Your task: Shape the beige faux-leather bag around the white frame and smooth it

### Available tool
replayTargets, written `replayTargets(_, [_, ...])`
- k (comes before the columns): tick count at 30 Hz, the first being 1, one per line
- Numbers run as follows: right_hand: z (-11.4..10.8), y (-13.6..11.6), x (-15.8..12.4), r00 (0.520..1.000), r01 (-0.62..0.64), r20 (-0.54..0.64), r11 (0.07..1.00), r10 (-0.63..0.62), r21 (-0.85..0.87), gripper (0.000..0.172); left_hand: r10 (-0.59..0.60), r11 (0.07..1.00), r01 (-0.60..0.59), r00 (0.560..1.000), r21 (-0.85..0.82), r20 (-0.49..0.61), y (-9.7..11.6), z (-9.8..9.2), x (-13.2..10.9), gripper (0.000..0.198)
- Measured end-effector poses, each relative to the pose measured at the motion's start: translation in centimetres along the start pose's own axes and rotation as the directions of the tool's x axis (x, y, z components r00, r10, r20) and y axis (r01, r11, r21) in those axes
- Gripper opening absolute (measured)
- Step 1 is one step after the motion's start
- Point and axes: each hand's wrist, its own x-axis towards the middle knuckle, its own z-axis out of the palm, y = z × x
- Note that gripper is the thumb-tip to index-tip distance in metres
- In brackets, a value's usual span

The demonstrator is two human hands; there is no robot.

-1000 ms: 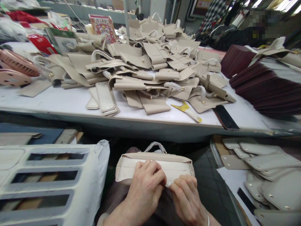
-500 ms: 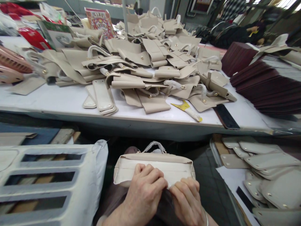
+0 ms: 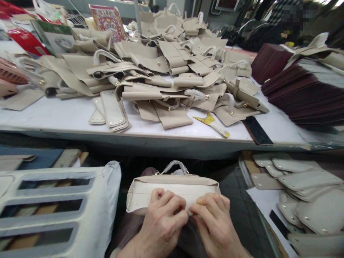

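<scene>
Head: beige leatherette bag [image 3: 172, 188], oblong.

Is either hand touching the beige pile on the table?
No, the left hand and right hand both press the beige bag, well short of the pile.

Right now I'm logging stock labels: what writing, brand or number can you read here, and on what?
No text can be read.
The red patterned card: print too blurred.
The green-edged sheet: print too small.
The beige bag, gripped by the left hand and right hand: no marking shows.
</scene>
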Motion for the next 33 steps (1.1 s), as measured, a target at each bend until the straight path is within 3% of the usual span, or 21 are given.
replayTargets(6, [-0.1, 0.0, 1.4, 0.984, -0.071, 0.170, 0.996, 0.061, 0.056, 0.022, 0.017, 1.000, -0.017, 1.000, -0.001, -0.024, -0.1, 0.1, -0.2, 0.027])
replayTargets(15, [0.1, 0.6, 1.0, 0.982, -0.005, 0.186, 0.997, -0.008, 0.072, 0.021, 0.022, 1.000, -0.021, 0.998, 0.008, -0.052, 0.1, 0.3, -0.3, 0.028])
replayTargets(21, [0.6, 0.9, 0.7, 0.995, 0.018, 0.092, 0.994, -0.027, 0.105, 0.025, 0.023, 1.000, -0.023, 0.998, 0.000, -0.055, -0.1, 0.3, -0.3, 0.029])
replayTargets(33, [-0.2, 1.0, 1.0, 0.985, -0.119, 0.139, 0.982, 0.098, 0.150, 0.025, 0.050, 0.999, -0.048, 0.996, 0.024, -0.072, -0.3, 0.3, -0.2, 0.028])
